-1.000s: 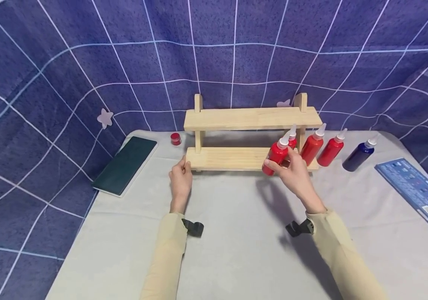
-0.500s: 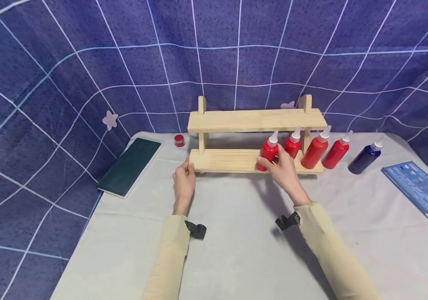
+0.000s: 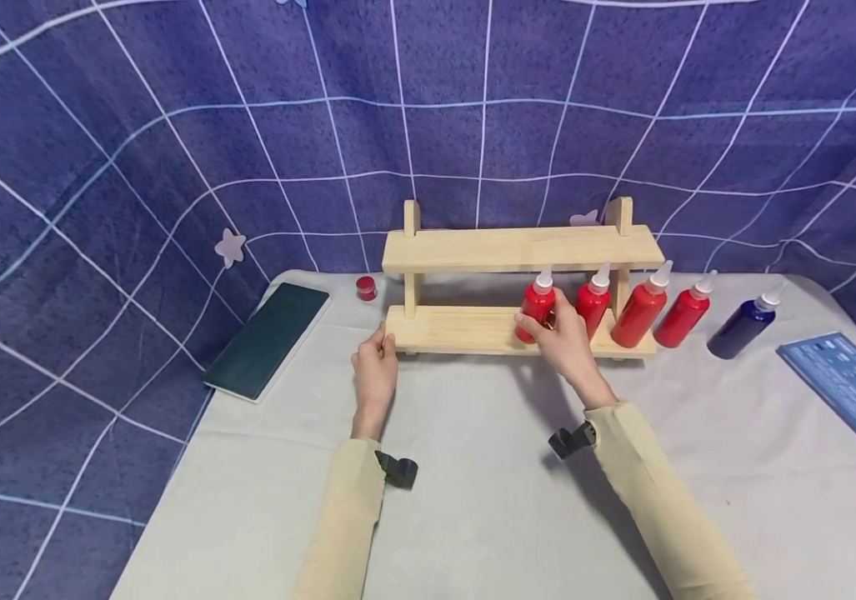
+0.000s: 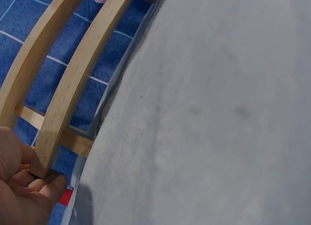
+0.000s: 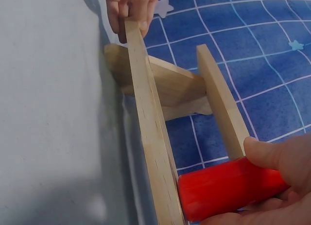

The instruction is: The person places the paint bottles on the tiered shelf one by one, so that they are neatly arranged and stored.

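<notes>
A two-tier wooden shelf [image 3: 465, 322] stands at the back of the table. My left hand [image 3: 377, 371] grips the left end of its lower board, the fingers [image 4: 51, 188] wrapped under the wood. My right hand [image 3: 568, 342] holds a red squeeze bottle [image 3: 536, 308] with a white nozzle upright over the lower board. Seen from the right wrist, the base of this red bottle [image 5: 218, 188] is right at the board's surface. To its right on the same board are another red bottle [image 3: 593, 303] and an orange-red bottle [image 3: 638, 317].
Right of the shelf stand a further red bottle [image 3: 681, 318] and a dark blue bottle [image 3: 743, 328]. A blue printed sheet or pack [image 3: 848, 392] lies at the right. On the left are a dark green book [image 3: 266, 342] and a small red-lidded jar [image 3: 366, 288]. A blue grid-patterned cloth [image 3: 443, 133] hangs behind.
My right hand has carried the red bottle left and down to the lower board, away from the other bottles, and then stays there. My left hand keeps its grip on the shelf end.
</notes>
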